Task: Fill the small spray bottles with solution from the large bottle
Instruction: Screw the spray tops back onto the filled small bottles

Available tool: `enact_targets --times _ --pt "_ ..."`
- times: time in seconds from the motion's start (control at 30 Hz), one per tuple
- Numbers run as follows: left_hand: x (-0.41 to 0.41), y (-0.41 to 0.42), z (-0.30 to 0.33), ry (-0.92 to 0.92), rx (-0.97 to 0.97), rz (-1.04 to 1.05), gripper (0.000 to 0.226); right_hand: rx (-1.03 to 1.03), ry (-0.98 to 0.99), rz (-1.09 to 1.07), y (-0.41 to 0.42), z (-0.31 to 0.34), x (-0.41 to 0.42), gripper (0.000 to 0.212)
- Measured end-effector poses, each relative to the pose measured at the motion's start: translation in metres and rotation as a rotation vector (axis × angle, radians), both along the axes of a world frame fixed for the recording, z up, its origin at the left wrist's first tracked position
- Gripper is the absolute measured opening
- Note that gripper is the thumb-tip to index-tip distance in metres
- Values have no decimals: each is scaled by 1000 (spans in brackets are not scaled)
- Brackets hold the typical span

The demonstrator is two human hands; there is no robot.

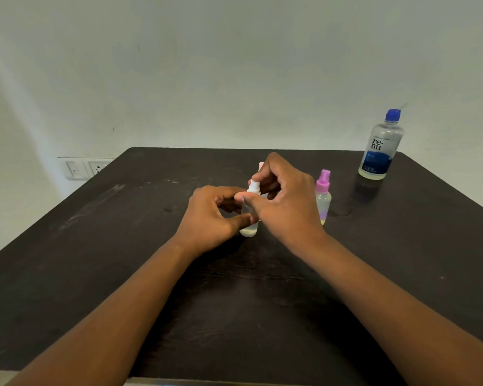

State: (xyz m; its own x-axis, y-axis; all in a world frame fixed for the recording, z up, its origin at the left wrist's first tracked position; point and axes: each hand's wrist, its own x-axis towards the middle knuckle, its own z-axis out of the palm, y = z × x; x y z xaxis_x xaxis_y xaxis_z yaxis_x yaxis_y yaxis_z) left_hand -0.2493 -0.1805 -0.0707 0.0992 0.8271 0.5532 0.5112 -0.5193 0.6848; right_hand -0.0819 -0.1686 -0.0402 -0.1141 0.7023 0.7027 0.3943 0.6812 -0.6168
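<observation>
Dark matt wooden table [123,246] — scuffed; clear glossy plastic large bottle [381,146].

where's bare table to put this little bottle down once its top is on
Bare table runs left of the left hand, and near, between the forearms. Crowded right: purple-top bottle beside the right hand, large bottle at the far corner.

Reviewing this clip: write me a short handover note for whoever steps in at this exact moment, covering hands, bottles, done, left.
Left hand holds the body of the white-topped spray bottle, upright on the table.
Right hand grips its white spray head.
Purple-topped spray bottle stands just right, capped, liquid inside.
Large bottle stands far right, blue cap on.
A pink top shows behind the right hand.
Done: both visible small bottles hold liquid.
Left: confirm the white head is tight; check the pink one.
</observation>
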Motion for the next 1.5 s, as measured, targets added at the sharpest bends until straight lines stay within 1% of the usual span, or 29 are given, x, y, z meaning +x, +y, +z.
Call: enact_targets --times 0.1,0.2,0.33,0.47,0.53,0.73,0.9,1.0,1.07,1.2,1.3,1.5 --pt "0 1 0 -1 -1 -12 32 73 -38 -31 0 -1 0 38" --pt "-1 1 -1 -4 -4 -22 32 127 -96 -9 1 -1 3 35" --pt "-2 1 0 -1 -7 -31 35 45 -116 97 0 -1 6 26" --pt "-3 2 -1 -5 -29 -23 35 -59 -25 106 0 1 5 27" --pt "-3 2 -1 -13 -29 -26 32 -51 -12 80 1 1 3 30" --pt "0 -2 1 11 -13 -11 29 25 -57 -10 0 0 1 38" --pt "-2 -1 1 17 -9 -12 30 112 -120 -22 0 -1 2 37" --pt "-5 0 1 29 -13 -15 33 83 -159 62 0 0 4 32" --pt "-6 0 0 27 -11 -20 34 37 -150 87 -1 0 4 31" --pt "-4 0 0 22 -16 -5 37 -30 -96 75 1 2 4 32" --pt "-3 -2 1 16 -7 16 39 -23 -99 54 0 2 2 34" --pt "-2 -3 -1 27 0 53 35 1 -125 -12 -2 2 0 38"
